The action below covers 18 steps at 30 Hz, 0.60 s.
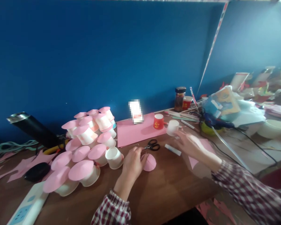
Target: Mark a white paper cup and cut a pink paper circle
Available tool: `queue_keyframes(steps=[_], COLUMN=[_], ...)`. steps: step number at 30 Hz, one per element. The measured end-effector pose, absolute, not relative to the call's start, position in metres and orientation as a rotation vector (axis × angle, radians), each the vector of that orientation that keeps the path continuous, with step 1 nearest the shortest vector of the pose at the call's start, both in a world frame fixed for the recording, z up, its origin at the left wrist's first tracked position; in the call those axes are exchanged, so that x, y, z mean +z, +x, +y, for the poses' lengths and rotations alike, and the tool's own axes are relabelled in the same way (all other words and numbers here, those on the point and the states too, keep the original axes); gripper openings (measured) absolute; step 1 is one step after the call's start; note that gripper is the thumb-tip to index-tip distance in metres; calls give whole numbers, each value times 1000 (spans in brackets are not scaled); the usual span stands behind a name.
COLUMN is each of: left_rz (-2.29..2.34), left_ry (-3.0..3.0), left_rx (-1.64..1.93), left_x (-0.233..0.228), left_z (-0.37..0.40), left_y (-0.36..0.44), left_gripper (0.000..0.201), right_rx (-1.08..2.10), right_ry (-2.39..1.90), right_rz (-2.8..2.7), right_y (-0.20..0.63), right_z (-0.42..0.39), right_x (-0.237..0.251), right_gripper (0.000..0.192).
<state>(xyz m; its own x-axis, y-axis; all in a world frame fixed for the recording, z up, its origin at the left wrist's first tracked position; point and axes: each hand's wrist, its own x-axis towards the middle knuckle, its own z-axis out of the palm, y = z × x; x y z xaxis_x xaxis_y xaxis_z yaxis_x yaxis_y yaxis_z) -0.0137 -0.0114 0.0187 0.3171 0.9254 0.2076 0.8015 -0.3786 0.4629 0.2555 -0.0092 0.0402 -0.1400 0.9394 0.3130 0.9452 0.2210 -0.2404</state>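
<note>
My left hand (133, 161) is closed at the edge of a small pink paper cone (150, 162), its fingers and thumb pinching the rim just above the table. Farther right, my right hand (188, 145) stretches its fingers toward a white paper cup (172, 127); the fingertips are beside its lower edge, and I cannot tell if they touch. Black-handled scissors (153, 145) lie beyond the cone. Between the hands is a white glue tube (172, 149). A white cup (114, 157) stands left of my left hand, next to several cups topped with pink cones (81, 170).
Pink paper sheets (135, 129) lie along the wall with a red cup (158, 122) upside down on them. A dark-lidded jar (179, 99) stands behind. To the left are a black flask (35, 129) and a power strip (28, 204). Cables and plastic bags (234, 104) crowd the right.
</note>
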Motion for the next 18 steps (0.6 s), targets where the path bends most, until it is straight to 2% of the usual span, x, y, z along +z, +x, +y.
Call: queue_keyframes(steps=[6, 13, 18], left_rz=[1433, 1382, 1323], left_ry=[2334, 2291, 2269], left_rx=[633, 569, 608], left_x=[18, 22, 19], left_z=[-13, -14, -15], left_y=[-13, -15, -16], left_gripper=[28, 40, 42], right_rx=[192, -14, -86], right_ry=[-1377, -1535, -1585], right_rz=[-2348, -2534, -2569], right_y=[195, 174, 174], right_z=[-10, 2, 7], right_x=[36, 33, 33], right_gripper=[29, 26, 15])
